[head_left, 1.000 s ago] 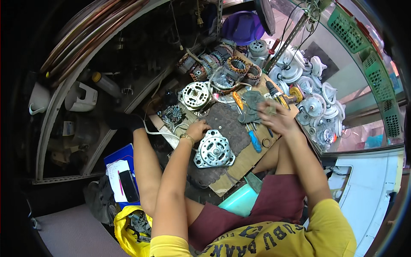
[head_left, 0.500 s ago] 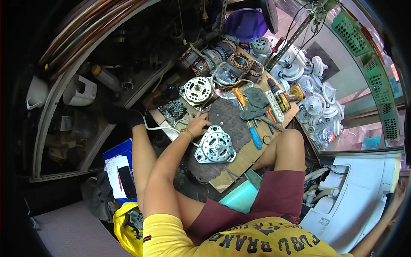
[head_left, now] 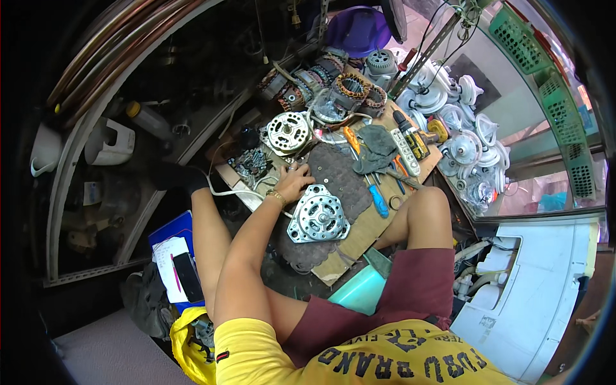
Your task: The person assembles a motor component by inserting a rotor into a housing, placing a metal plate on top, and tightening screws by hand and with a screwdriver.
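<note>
My left hand [head_left: 293, 184] rests at the left edge of the dark quilted mat [head_left: 350, 183], palm down with its fingers spread. It is just behind a silver motor housing [head_left: 318, 217], a three-lobed metal piece with round holes lying on the mat. No held thing shows in this hand. Near its fingertips stands another round motor [head_left: 286, 133] with a pale slotted cover. A pile of small metal screws and parts [head_left: 251, 164] lies to its left. A few small washers [head_left: 324, 180] dot the mat. My right hand does not show.
Right of the mat lie a blue-handled screwdriver [head_left: 377, 200], a grey cloth [head_left: 375, 149], a white power strip [head_left: 405, 152] and a yellow-black drill [head_left: 412, 138]. Copper-wound stators [head_left: 351, 88] stand behind. White plastic parts [head_left: 465, 147] heap at right; a phone [head_left: 187, 277] lies at left.
My right forearm and hand, at the right edge before, have gone out of view. The left hand stays beside the motor housing, its fingers slightly shifted. The whole view has moved a little.
</note>
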The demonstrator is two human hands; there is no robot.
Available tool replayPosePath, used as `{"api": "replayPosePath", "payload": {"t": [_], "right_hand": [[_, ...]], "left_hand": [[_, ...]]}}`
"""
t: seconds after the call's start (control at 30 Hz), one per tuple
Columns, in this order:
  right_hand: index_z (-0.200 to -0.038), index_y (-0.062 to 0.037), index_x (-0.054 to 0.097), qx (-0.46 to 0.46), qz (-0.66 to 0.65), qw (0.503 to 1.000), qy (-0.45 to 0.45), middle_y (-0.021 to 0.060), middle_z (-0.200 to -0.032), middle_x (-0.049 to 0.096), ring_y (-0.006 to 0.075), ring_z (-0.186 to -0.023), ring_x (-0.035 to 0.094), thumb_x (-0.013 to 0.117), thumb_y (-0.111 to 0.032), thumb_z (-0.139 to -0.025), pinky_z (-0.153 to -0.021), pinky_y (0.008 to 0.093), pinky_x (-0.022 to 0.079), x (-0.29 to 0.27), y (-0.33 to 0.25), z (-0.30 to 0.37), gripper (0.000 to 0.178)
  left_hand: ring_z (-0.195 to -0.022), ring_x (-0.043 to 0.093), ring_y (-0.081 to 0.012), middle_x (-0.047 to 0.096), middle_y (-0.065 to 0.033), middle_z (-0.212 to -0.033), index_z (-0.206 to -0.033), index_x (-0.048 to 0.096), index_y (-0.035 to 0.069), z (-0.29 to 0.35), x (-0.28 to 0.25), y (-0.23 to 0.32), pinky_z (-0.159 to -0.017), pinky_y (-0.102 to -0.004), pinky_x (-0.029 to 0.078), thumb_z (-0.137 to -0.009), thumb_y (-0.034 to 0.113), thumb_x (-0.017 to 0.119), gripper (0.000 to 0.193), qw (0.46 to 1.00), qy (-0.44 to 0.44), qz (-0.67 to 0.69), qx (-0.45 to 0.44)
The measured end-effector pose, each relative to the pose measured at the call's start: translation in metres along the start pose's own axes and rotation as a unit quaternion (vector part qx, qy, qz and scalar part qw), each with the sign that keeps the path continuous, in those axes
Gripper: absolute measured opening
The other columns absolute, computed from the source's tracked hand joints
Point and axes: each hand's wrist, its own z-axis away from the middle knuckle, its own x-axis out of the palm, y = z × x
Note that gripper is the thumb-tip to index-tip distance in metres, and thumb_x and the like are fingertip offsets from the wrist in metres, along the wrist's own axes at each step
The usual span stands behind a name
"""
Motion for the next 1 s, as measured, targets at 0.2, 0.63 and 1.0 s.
{"api": "replayPosePath", "payload": {"t": [0.2, 0.63, 1.0], "right_hand": [[-0.129, 0.0062, 0.05, -0.008, 0.023, 1.0, -0.009, 0.0165, -0.127, 0.054, 0.0263, -0.121, 0.049, 0.051, -0.019, -0.101, -0.108, 0.0411, 0.037, 0.013, -0.003, -0.008, 0.038], [-0.129, 0.0057, 0.051, -0.009, 0.057, 0.998, -0.005, 0.0178, -0.13, 0.052, 0.0287, -0.125, 0.046, 0.052, -0.018, -0.099, -0.11, 0.0428, 0.034, 0.015, -0.001, -0.014, 0.038], [-0.128, 0.0053, 0.051, -0.027, 0.076, 0.997, -0.003, 0.0189, -0.133, 0.05, 0.0307, -0.127, 0.044, 0.053, -0.017, -0.098, -0.111, 0.0442, 0.032, 0.015, -0.003, -0.017, 0.038]], "left_hand": [[-0.105, 0.058, -0.028, 0.065, -0.0033, -0.101, -0.092, 0.064, 0.017, -0.025, -0.011, 0.0, -0.088, -0.0505, 0.037, -0.083, 0.029, 0.073, 0.018, 0.996, 0.047, 0.06, -0.043], [-0.092, 0.068, -0.0373, 0.07, -0.0203, -0.092, -0.099, 0.065, 0.007, -0.064, -0.015, 0.05, -0.082, -0.0481, 0.054, -0.072, 0.026, 0.078, 0.036, 0.99, -0.031, 0.087, -0.102], [-0.092, 0.067, -0.0332, 0.068, -0.0101, -0.095, -0.097, 0.069, 0.014, -0.068, -0.017, 0.055, -0.079, -0.0446, 0.054, -0.075, 0.02, 0.079, 0.026, 0.992, 0.06, 0.063, -0.091]]}}
